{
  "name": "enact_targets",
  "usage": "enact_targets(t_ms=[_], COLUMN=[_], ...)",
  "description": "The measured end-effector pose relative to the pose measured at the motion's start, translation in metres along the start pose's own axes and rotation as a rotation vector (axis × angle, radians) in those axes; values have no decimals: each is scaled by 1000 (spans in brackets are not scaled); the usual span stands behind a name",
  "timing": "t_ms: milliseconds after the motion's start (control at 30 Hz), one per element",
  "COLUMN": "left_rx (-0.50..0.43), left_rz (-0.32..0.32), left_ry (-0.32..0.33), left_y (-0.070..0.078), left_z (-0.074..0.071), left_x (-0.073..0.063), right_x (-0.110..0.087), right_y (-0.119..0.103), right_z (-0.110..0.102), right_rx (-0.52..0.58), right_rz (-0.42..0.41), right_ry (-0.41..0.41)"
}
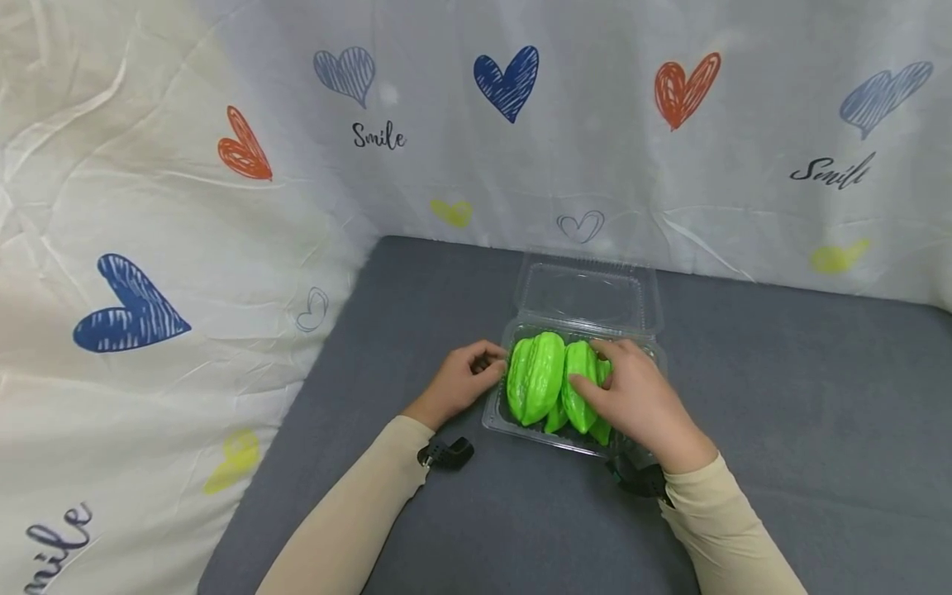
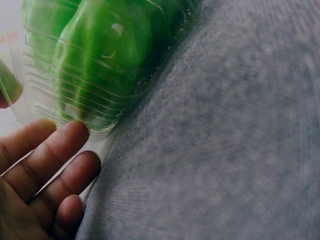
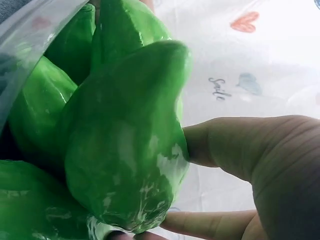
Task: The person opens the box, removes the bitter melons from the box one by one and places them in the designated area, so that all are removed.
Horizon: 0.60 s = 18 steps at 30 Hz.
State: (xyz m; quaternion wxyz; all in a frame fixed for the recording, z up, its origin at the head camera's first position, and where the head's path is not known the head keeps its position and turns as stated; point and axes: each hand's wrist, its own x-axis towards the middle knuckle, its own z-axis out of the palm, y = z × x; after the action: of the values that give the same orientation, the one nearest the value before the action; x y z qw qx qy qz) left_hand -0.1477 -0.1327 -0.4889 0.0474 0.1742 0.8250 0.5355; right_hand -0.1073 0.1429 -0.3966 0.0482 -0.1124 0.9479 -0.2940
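A clear plastic clamshell box (image 1: 546, 439) holds several bright green, ribbed star fruits, glossy like models. My right hand (image 1: 638, 397) is over the box's right half. Its thumb and fingers pinch one star fruit (image 3: 125, 135), which lies on top of others in the right wrist view. My left hand (image 1: 463, 378) is at the box's left side, its fingertips (image 2: 75, 132) touching the outer ribbed wall near a large star fruit (image 1: 535, 378). The left fingers look relaxed in the left wrist view. Part of the right side of the box is hidden behind my right hand.
The box's clear lid (image 1: 583, 293) lies folded back toward the rear edge of the grey cloth-covered table (image 1: 781, 397). A white curtain (image 1: 446, 99) printed with hearts and "Smile" closes off the back and left. Dark straps circle both wrists.
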Motion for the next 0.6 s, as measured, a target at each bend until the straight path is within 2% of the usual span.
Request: enact_targets(t_ms=[600], left_rx=[11], left_rz=[-10], left_ry=[-5], left_y=[2], left_z=[-1], left_x=[-2], right_x=[-1], right_y=[-1], right_z=[2], right_rx=[23], right_rz=[-3], right_ry=[-13])
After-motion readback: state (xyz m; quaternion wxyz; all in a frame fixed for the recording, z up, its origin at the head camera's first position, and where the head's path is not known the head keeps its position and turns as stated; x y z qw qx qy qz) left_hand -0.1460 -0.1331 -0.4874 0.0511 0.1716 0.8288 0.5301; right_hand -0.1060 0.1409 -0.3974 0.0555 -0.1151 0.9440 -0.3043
